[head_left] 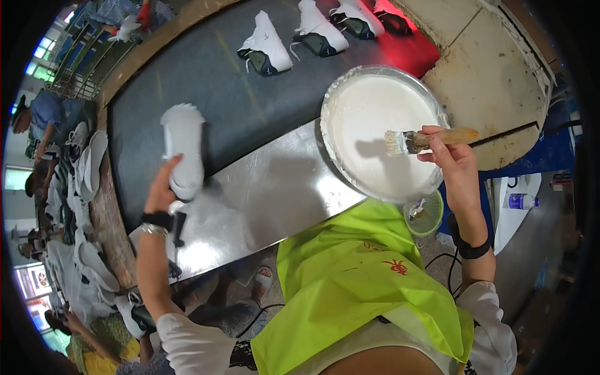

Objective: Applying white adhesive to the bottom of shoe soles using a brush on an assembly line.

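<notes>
My left hand (164, 189) grips the side of a white shoe sole (184, 140) near its closer end. The sole is over the dark belt, its scalloped end pointing away from me; whether it rests on the belt I cannot tell. My right hand (451, 156) is closed round the wooden handle of a flat paintbrush (409, 142). The brush's pale bristles point left, above a wide round basin (327, 134) of white liquid. A shadow of hand and brush falls on the liquid's surface.
White and dark shoe uppers (265, 47) stand along the far side of the dark belt (225, 87), some in red light. A shiny metal sheet (250, 200) lines its near edge. A green basket (425, 215) is below the basin. More soles (94, 162) and people are at left.
</notes>
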Motion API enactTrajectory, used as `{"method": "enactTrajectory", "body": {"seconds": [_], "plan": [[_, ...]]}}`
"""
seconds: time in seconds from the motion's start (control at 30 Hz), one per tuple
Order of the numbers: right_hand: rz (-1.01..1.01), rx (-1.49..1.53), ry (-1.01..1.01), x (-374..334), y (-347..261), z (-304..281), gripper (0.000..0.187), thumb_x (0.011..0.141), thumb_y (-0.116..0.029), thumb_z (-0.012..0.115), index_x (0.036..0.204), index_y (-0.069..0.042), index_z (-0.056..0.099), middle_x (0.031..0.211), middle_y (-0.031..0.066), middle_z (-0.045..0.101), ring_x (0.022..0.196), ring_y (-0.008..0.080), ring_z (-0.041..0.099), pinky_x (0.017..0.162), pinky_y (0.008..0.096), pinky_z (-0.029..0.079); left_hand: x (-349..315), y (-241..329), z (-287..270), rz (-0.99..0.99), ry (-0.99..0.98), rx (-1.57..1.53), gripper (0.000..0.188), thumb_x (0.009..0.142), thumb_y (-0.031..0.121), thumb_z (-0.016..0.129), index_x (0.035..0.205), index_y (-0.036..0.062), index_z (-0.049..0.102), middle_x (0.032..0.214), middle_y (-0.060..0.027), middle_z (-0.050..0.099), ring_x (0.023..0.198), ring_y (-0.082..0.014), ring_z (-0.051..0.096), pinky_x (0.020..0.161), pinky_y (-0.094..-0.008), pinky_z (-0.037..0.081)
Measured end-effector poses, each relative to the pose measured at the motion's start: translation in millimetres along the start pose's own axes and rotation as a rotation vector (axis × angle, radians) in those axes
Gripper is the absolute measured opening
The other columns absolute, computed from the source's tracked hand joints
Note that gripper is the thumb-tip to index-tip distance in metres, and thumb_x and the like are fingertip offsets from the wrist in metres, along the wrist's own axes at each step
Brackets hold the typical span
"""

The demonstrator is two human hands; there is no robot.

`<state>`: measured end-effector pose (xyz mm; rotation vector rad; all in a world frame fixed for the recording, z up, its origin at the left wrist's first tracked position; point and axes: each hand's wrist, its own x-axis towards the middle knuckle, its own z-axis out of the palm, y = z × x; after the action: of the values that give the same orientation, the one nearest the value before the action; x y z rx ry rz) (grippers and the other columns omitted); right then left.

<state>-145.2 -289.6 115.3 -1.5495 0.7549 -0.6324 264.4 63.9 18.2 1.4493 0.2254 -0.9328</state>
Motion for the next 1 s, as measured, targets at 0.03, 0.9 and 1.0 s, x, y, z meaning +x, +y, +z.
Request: {"method": "enactTrajectory", "body": {"seconds": [0.03, 0.9, 1.0], "plan": [[0.000, 0.004, -0.025, -4.1, 3.9, -4.0, 0.023, 0.098, -0.012, 0.055, 0.111, 0.004, 0.064, 0.113, 0.0108, 0.065, 0.096, 0.0131, 0.062, 0.078, 0.0283, 0.055, -13.2, -17.6, -1.6, 0.012, -0.099, 0.078, 0.050, 0.086, 0.026, 0.069, 0.127, 0.0027, 0.051, 0.109, -0.0119, 0.063, 0.095, -0.0240, 0.065, 0.082, -0.0379, 0.055], [-0.164, 0.099, -0.025, -84.1, -3.2, -54.9, 0.027, 0.098, -0.018, 0.057, 0.112, 0.003, 0.064, 0.111, 0.0086, 0.066, 0.092, 0.0121, 0.062, 0.078, 0.0271, 0.054, -148.9, -136.9, 133.1, 1.551, 0.422, 2.443, 0.060, 0.088, 0.017, 0.047, 0.147, 0.0243, 0.037, 0.137, -0.0330, 0.043, 0.127, -0.0451, 0.042, 0.104, -0.0599, 0.031], [-0.152, 0.146, -0.041, -86.7, 1.4, -57.6, 0.026, 0.097, -0.017, 0.058, 0.112, 0.003, 0.065, 0.112, 0.0089, 0.066, 0.092, 0.0121, 0.062, 0.077, 0.0268, 0.054, -205.6, -121.0, 121.0, 1.490, 0.200, 2.488, 0.062, 0.086, 0.015, 0.048, 0.147, 0.0256, 0.037, 0.139, -0.0317, 0.041, 0.128, -0.0444, 0.040, 0.106, -0.0593, 0.030]]}}
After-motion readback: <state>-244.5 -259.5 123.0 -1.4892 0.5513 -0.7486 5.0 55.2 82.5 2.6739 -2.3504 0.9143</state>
